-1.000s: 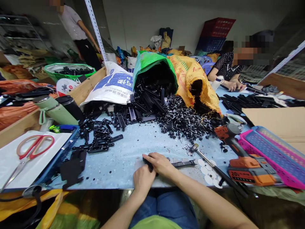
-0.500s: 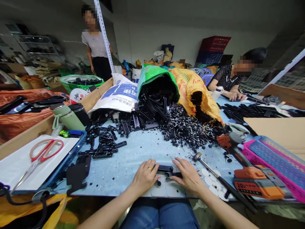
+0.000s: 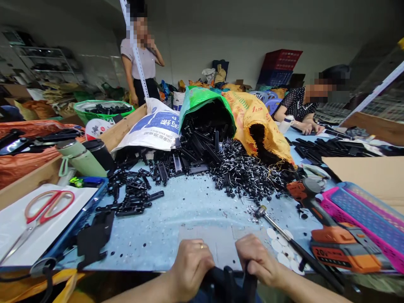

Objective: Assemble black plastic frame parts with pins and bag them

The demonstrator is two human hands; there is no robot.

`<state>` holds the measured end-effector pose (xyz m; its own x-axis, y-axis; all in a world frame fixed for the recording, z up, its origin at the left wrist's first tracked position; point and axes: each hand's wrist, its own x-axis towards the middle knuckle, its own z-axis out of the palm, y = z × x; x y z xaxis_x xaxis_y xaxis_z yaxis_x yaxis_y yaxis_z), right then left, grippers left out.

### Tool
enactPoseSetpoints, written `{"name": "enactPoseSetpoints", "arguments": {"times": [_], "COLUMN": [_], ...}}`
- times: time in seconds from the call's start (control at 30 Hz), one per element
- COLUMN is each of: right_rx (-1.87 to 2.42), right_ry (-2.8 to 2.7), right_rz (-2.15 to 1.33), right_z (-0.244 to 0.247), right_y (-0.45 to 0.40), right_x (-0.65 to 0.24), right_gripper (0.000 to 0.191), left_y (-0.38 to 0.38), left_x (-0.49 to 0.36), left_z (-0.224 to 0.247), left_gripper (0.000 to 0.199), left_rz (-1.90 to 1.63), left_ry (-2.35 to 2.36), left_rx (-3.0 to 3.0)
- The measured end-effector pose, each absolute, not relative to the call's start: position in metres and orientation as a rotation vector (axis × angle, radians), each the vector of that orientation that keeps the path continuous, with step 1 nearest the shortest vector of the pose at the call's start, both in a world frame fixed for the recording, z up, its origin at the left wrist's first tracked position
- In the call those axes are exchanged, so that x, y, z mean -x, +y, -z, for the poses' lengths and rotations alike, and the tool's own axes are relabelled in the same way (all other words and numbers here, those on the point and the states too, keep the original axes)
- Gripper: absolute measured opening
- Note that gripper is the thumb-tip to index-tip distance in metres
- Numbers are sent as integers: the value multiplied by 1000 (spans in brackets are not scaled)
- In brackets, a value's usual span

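Observation:
At the front edge of the table, above my lap, my left hand (image 3: 191,267) is closed around one side of a black plastic part (image 3: 229,282). My right hand (image 3: 258,260) grips its other side with the fingers curled in. Blur and the hands hide the part's exact shape, and I cannot tell if it is one piece or two joined. Just beyond lies a grey pad (image 3: 217,240) on the blue tabletop. A hammer (image 3: 280,231) rests to the right of my right hand, beside several white discs (image 3: 277,245).
Black plastic pieces (image 3: 135,191) and a heap of small pins (image 3: 249,172) spread before a green sack (image 3: 205,101) and a yellow sack (image 3: 249,111). A cordless drill (image 3: 341,244) and pink basket (image 3: 334,202) lie right, scissors (image 3: 47,206) left. Two people are across the table.
Both hands have drawn back from the tabletop to its front edge, lifting black parts with them and tightening their hold. The standing person has raised a hand to the face.

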<state>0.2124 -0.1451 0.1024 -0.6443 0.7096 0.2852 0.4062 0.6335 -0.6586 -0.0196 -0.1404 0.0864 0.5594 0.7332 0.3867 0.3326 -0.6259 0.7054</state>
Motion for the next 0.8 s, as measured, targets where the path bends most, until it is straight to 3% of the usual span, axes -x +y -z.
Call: {"name": "enactPoseSetpoints", "arguments": {"times": [0.13,0.23,0.3,0.47,0.63,0.7,0.8], "right_rx": [846,954,1010,1219,1711,1783,1849], "right_ry": [-1944,-1673,-1641,-2104,-2007,-1991,-1956], "right_rz": [-948,-744,-627,-287,-66,-83,-132], "right_z": [-78,-32,-13,-41,-91,-99,-104], "right_y": [-150,-138,-118,-8,123,154,172], "right_x": [-159,-112,-93,-119,-158,-161,-164], "right_gripper": [60,65,57,32,47,53,46], "left_y": [-160,-169,-165,-107,-25,-3,22], "left_x": [14,3,3,28,26,19,28], "left_z": [-90,-75,-63,-29,-7,-8,-19], "left_gripper": [54,53,57,67,50,44,40], "left_rz": [-1176,-1428,-1493,-1060,-572,-556,-622], "left_ry": [815,840,890,1339,1774,1860,1975], "left_rx": [-1872,-1763,-1867,-2351,-2467,-2432,-2355]}}
